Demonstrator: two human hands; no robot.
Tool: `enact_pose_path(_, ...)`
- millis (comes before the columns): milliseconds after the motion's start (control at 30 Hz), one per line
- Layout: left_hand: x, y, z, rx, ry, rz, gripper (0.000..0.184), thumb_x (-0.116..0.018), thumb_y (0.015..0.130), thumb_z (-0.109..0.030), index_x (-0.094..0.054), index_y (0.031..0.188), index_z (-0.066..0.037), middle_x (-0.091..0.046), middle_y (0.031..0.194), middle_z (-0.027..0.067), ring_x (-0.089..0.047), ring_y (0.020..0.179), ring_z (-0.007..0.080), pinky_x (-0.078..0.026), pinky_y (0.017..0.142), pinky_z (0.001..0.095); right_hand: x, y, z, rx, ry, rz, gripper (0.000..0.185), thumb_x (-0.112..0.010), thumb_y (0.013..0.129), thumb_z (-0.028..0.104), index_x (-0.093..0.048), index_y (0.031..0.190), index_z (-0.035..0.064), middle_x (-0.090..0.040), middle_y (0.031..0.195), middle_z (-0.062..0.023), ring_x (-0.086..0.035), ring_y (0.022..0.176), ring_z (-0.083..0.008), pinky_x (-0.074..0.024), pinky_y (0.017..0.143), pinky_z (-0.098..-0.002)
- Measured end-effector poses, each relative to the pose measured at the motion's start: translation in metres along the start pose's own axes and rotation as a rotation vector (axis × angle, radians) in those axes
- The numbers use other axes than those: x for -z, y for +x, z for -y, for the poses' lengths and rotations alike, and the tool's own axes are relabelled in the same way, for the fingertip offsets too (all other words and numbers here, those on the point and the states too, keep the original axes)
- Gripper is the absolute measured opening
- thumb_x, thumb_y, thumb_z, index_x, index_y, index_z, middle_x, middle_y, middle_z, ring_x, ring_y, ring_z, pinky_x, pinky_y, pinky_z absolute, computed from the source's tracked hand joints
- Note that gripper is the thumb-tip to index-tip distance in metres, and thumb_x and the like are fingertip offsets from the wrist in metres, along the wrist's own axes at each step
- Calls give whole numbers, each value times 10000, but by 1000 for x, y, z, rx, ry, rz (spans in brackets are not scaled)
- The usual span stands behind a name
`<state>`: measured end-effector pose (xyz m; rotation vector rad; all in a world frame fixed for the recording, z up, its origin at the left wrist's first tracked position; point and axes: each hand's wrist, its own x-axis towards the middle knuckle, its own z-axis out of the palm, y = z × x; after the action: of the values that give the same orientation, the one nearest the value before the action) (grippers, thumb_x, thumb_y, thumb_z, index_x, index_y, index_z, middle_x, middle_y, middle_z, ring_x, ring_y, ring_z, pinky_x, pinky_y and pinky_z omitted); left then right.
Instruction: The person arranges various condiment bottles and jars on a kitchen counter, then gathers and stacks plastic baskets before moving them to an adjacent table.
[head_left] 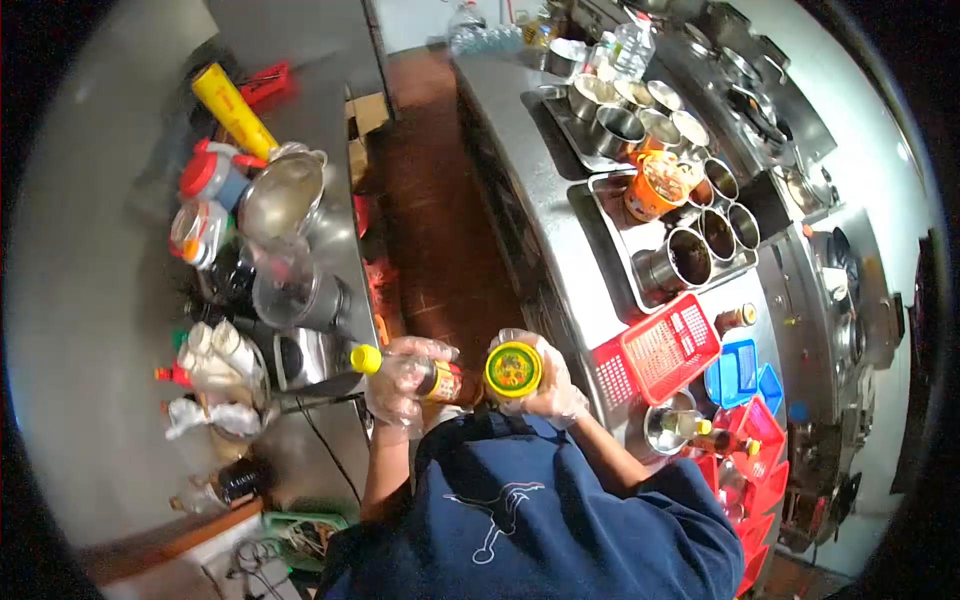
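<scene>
A person in a dark blue T-shirt (500, 510) with a white line-drawn emblem stands between two counters, forearms forward. The left hand (397, 395), in a clear plastic glove, grasps one clear plastic bottle (441, 381) with a bright yellow cap. The bottle is tilted well over, cap toward the left; its red-and-yellow label has print too small to read. The right hand (557, 396), gloved alike, has its fingers curled around one round jar (514, 369), held just beside the bottle. The jar's lid faces up: yellow rim, green ring, patterned yellow centre, no legible wording.

Farther out, on the right-hand steel counter (515, 140), are one red perforated plastic basket (660, 350) and a blue plastic basket (738, 370) beside it. Beyond sits a metal tray (622, 245) carrying at least five steel cups and one orange bucket (648, 203). Across on the left lies one long yellow cylinder (232, 108), its red markings unreadable.
</scene>
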<state>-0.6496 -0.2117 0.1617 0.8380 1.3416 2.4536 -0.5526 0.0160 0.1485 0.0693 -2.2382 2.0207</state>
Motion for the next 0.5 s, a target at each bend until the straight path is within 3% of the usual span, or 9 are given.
enact_pose_path(67,14,26,17,87,28,-54,537,-734,821,-450,-652,967,60,-683,999,212,-664,953,298,-537,871,435,0,19,-3,-29,-8,-44,782,-878,598,155,-510,1277,29,-607,1184,-94,-592,1092,-183,-455,985,-334)
enact_pose_path(133,17,55,14,261,33,-109,443,-673,698,-273,-603,983,58,-669,950,232,-656,913,374,-529,893,515,6,36,-12,-37,-16,-95,784,-880,597,157,-511,1277,30,-606,1185,-94,-591,1092,-183,-454,986,-335)
enact_pose_path(200,31,81,26,313,69,-53,432,-664,708,-265,-601,985,60,-668,955,230,-653,920,368,-528,892,522,8,52,-22,-62,-24,-140,785,-881,596,160,-511,1276,31,-605,1186,-93,-591,1093,-184,-453,986,-335)
enact_pose_path(267,33,109,34,193,-86,-7,352,-689,807,-258,-646,976,47,-692,986,194,-667,951,303,-526,898,440,14,75,-32,-87,-37,-169,787,-883,595,163,-512,1276,32,-604,1186,-93,-590,1094,-185,-452,987,-336)
enact_pose_path(300,50,112,56,298,-179,-74,366,-683,779,-223,-623,1015,50,-689,987,207,-666,955,318,-522,908,453,19,90,-27,-59,-48,-210,823,-907,564,204,-515,1268,39,-595,1189,-95,-579,1107,-195,-442,1000,-343)
enact_pose_path(400,63,158,73,293,-158,-53,395,-683,778,-219,-599,1049,56,-683,986,221,-663,963,335,-520,912,470,40,135,-52,-129,18,-380,860,-918,539,228,-508,1273,42,-589,1181,-92,-580,1098,-196,-442,999,-337)
enact_pose_path(433,67,174,75,318,-122,-47,390,-677,780,-204,-594,1050,64,-678,999,231,-663,968,345,-522,907,480,53,153,-62,-69,-142,-421,889,-920,524,217,-494,1285,45,-587,1171,-81,-580,1089,-194,-439,1007,-340)
enact_pose_path(500,84,200,100,313,-128,-51,384,-674,786,-200,-593,1051,66,-677,1004,232,-662,971,350,-524,904,477,69,183,-70,-207,247,-503,967,-905,534,188,-419,1357,42,-578,1205,-81,-563,1140,-205,-427,1033,-348)
